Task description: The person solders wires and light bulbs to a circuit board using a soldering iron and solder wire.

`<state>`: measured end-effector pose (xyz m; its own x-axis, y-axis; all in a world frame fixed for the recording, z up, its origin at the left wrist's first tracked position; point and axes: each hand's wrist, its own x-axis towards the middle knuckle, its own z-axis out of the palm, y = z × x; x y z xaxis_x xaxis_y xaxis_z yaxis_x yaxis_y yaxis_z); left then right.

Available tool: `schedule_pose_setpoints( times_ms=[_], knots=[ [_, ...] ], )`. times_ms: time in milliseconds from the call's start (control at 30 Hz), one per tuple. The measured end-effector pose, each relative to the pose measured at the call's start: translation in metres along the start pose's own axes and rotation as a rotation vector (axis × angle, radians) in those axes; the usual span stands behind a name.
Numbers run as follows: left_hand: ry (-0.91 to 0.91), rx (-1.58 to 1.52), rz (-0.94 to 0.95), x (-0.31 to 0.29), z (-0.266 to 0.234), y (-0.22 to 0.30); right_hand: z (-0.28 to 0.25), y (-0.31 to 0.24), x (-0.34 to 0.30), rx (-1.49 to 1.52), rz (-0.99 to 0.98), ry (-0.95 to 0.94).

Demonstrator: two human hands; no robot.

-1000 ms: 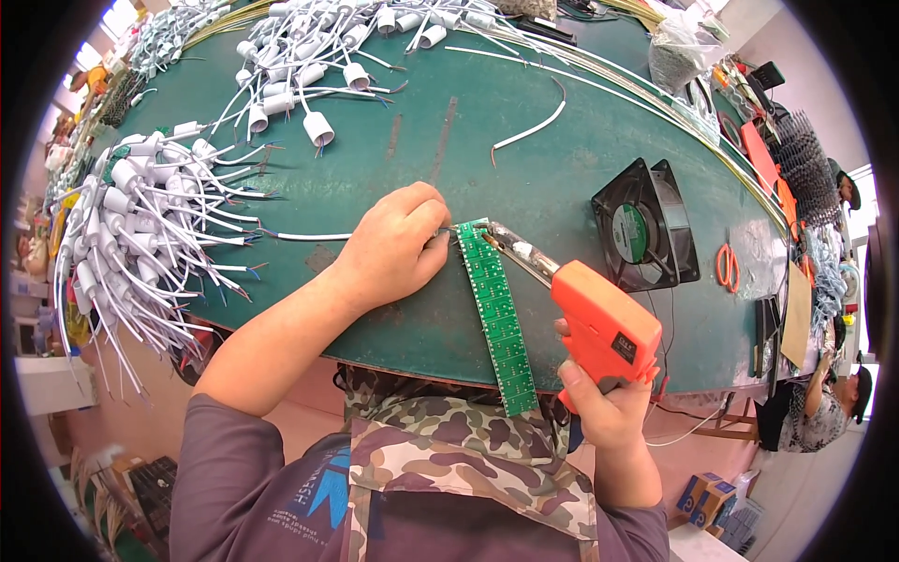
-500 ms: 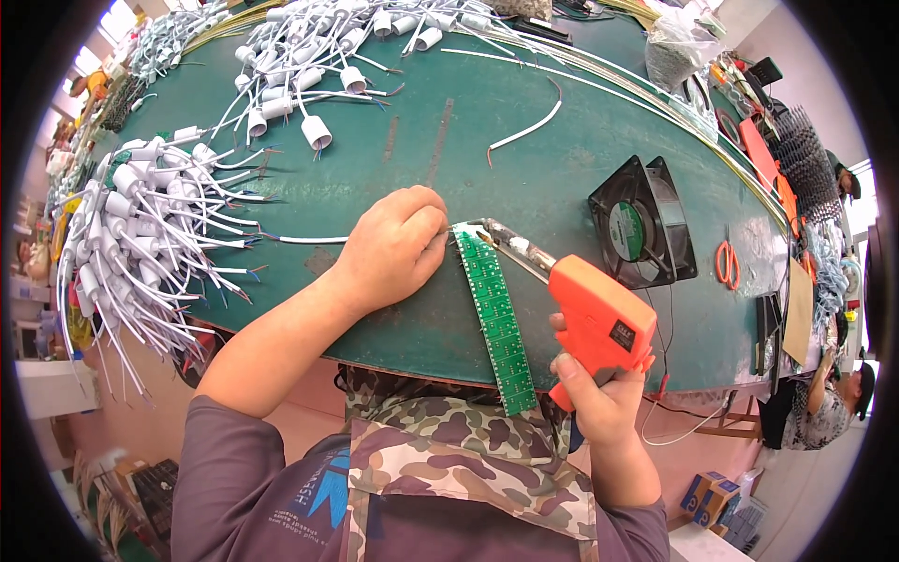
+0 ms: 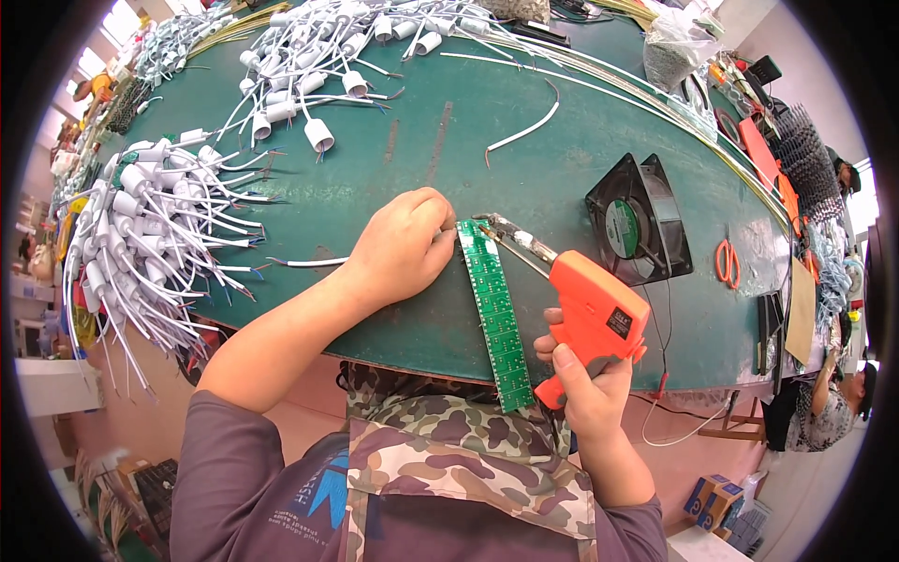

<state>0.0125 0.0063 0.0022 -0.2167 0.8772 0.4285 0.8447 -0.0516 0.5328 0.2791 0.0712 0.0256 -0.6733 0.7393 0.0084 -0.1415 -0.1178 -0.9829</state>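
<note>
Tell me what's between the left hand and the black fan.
Head view: far end of the green circuit board and the metal nose of the orange soldering gun.

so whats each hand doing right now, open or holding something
Left hand: closed, holding a white cable beside the far end of the green circuit board strip.
Right hand: closed, holding the orange soldering gun.

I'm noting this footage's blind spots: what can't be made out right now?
In the head view:
What the left hand holds, if anything: hidden by its fingers.
Where the white cable leads: hidden behind the left wrist.
Whether the orange soldering gun touches the green circuit board with its tip: too small.
Far part of the white socket heap: cut off by the upper edge.
</note>
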Motion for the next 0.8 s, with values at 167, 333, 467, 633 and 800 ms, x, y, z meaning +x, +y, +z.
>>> schedule_pose_setpoints(
  times_ms=[167,333,467,633,800],
  knots=[
    [-0.002,-0.008,-0.039,0.001,0.0017,0.002,-0.0034,-0.0014,-0.0017,-0.022,-0.01,-0.005],
    [0.022,0.007,-0.047,-0.0003,0.0038,0.0012,-0.0048,-0.0005,-0.0002,-0.107,-0.035,-0.027],
    [0.027,0.008,-0.041,-0.0005,0.0034,0.0008,-0.0103,0.0037,0.0031,-0.252,-0.124,-0.108],
    [0.033,0.005,-0.027,0.0001,0.005,-0.0005,-0.0072,0.0,0.0061,-0.274,-0.073,-0.129],
    [0.04,0.013,-0.018,-0.0002,0.0051,-0.001,-0.0084,0.0017,0.0053,-0.299,-0.079,-0.127]
  ],
)
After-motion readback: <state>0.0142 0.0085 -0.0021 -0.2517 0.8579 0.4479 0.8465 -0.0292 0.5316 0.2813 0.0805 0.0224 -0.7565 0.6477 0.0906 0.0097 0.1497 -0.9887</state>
